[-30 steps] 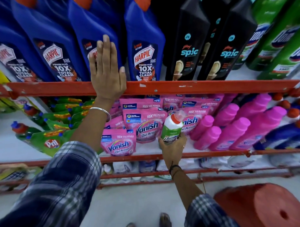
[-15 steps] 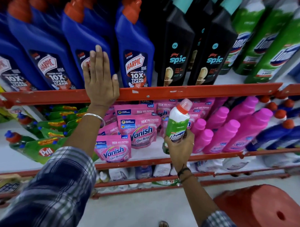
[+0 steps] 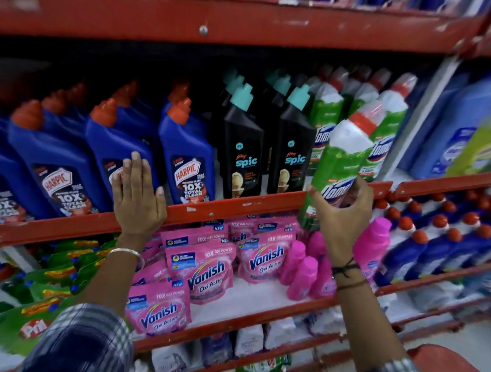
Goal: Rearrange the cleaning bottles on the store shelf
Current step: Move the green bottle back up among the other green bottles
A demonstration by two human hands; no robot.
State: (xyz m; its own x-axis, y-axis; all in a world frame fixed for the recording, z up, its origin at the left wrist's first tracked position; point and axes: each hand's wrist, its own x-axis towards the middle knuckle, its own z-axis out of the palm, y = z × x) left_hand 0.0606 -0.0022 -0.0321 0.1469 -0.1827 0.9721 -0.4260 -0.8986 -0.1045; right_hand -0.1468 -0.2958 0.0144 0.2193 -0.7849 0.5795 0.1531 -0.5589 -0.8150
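Note:
My right hand (image 3: 339, 214) grips a green and white Domex bottle (image 3: 340, 155) with a red band under its cap, tilted to the right, in front of the red shelf rail (image 3: 238, 205). Its top reaches the row of matching green Domex bottles (image 3: 385, 135) on the upper shelf. My left hand (image 3: 136, 198) lies flat with fingers straight against the rail and a blue Harpic bottle (image 3: 120, 148). Two black Spic bottles (image 3: 243, 149) stand between the Harpic row and the Domex row.
Pink Vanish pouches (image 3: 208, 270) and pink bottles (image 3: 302, 274) fill the shelf below. Blue bottles with red caps (image 3: 431, 242) stand at the right, green Pril bottles (image 3: 36, 312) at the left. Pale blue bottles (image 3: 461, 123) stand at the far right. A red stool (image 3: 455, 368) sits at bottom right.
My right hand has lifted the Domex bottle from the lower shelf up to the level of the upper shelf's Domex row. The view has tilted upward. My left hand stays on the rail.

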